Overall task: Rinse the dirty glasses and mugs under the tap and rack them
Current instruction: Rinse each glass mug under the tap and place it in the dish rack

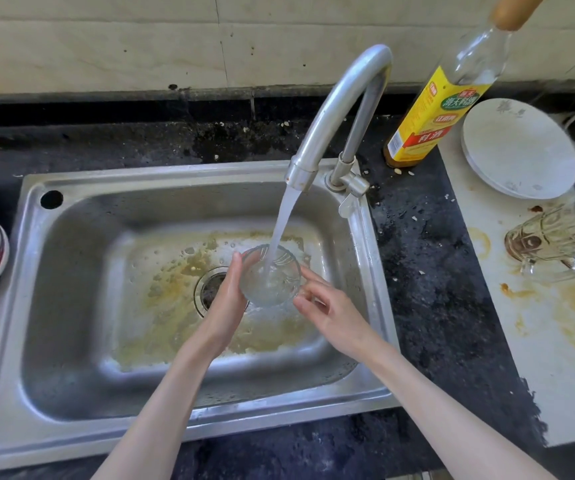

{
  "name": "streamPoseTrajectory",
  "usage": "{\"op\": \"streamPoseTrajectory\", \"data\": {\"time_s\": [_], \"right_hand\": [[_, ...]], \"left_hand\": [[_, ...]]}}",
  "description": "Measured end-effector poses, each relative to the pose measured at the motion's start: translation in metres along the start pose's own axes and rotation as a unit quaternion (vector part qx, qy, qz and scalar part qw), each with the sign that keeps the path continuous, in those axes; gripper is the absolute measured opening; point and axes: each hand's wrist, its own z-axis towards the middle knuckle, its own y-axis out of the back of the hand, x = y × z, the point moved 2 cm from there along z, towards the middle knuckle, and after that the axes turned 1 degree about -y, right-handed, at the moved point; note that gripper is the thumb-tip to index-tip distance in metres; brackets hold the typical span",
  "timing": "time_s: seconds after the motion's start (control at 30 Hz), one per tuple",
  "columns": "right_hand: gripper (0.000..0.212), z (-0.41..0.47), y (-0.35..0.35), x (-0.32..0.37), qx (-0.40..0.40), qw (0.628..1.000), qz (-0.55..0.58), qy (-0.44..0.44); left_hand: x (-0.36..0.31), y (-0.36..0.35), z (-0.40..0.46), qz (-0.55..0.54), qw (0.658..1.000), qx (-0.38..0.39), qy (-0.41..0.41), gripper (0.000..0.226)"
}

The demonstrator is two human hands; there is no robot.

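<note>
Glass comes first: a clear, round, patterned drinking glass is held mouth-up over the stained steel sink, and the stream from the curved steel tap falls straight into it, so it is brim-full and churning. From the head camera, the left hand cups the near-left wall of the glass, thumb up by the rim and fingers curled round its far side, carrying the weight. The right hand sits just to the right of the glass with its fingers loosely spread; one or two fingertips seem to touch the rim, though whether they press or only graze it I cannot tell, so this hand holds nothing. Below the left hand lies the round drain, ringed by yellow-brown residue on the sink floor. Well off to the right of the right hand, on a stained white board, lie more dirty clear glass mugs on their sides, with stacked white plates beyond them and a yellow-labelled bottle by the tap base. No rack shows. To rinse well, I judge the left hand should tilt and turn the glass so water sweeps every wall, while the right fingers rub the rim and inside, then tip it out fully; a wet glass is slippery, so the grip should stay firm.
</note>
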Motion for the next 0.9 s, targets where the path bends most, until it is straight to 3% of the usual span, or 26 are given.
{"op": "streamPoseTrajectory", "data": {"time_s": [0.1, 0.23, 0.43, 0.57, 0.63, 0.77, 0.83, 0.9], "right_hand": [[0.023, -0.001, -0.001, 0.001, -0.022, 1.0, -0.004, 0.006], [0.025, -0.001, -0.003, 0.007, -0.032, 0.999, -0.02, 0.02], [0.026, 0.002, -0.004, 0.01, -0.057, 0.995, -0.069, 0.034], [0.024, 0.008, 0.006, 0.017, -0.1, 0.995, 0.017, 0.009], [0.023, 0.012, 0.006, 0.016, -0.106, 0.989, 0.089, -0.044], [0.021, 0.026, 0.0, 0.01, -0.1, 0.926, 0.277, -0.236], [0.024, 0.033, 0.0, 0.007, -0.103, 0.878, 0.35, -0.31], [0.03, 0.04, -0.001, 0.004, -0.125, 0.831, 0.413, -0.349]], "left_hand": [[-0.003, -0.001, 0.001, 0.035, 0.999, 0.008, -0.003, 0.067], [-0.004, 0.001, -0.001, 0.093, 0.994, -0.057, -0.026, 0.055], [-0.005, -0.001, -0.001, 0.036, 0.987, -0.151, -0.028, 0.046], [-0.01, 0.0, 0.002, 0.0, 0.995, -0.093, -0.018, 0.05], [-0.009, -0.002, 0.002, 0.024, 0.998, -0.063, -0.003, 0.058], [0.007, -0.002, 0.004, 0.061, 0.994, -0.038, 0.079, 0.107], [0.012, 0.001, 0.006, 0.058, 0.994, -0.021, 0.088, 0.098], [0.005, -0.001, 0.003, 0.084, 0.994, -0.004, 0.072, 0.07]]}}
